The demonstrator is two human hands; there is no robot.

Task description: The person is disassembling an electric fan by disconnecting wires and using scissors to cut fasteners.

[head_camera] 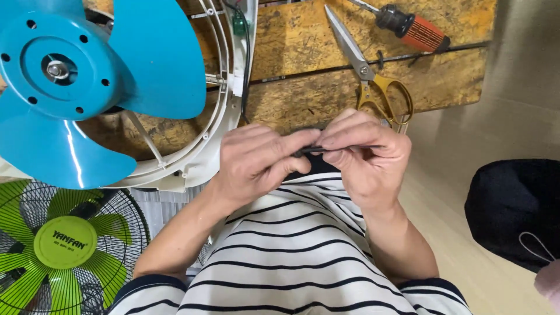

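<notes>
My left hand [256,160] and my right hand [364,151] meet just above my striped shirt, fingertips pinched together on a thin black wire [315,150] that runs between them. Most of the wire is hidden by my fingers. Behind my hands lies a worn wooden board [303,41]. Gold-handled scissors [367,70] rest on it, right beyond my right hand.
A blue fan blade [70,87] sits in a white fan housing [221,116] at the upper left. A green fan with a wire guard [64,245] stands at the lower left. An orange-and-black screwdriver [408,26] lies on the board. A black bag [519,210] is at the right.
</notes>
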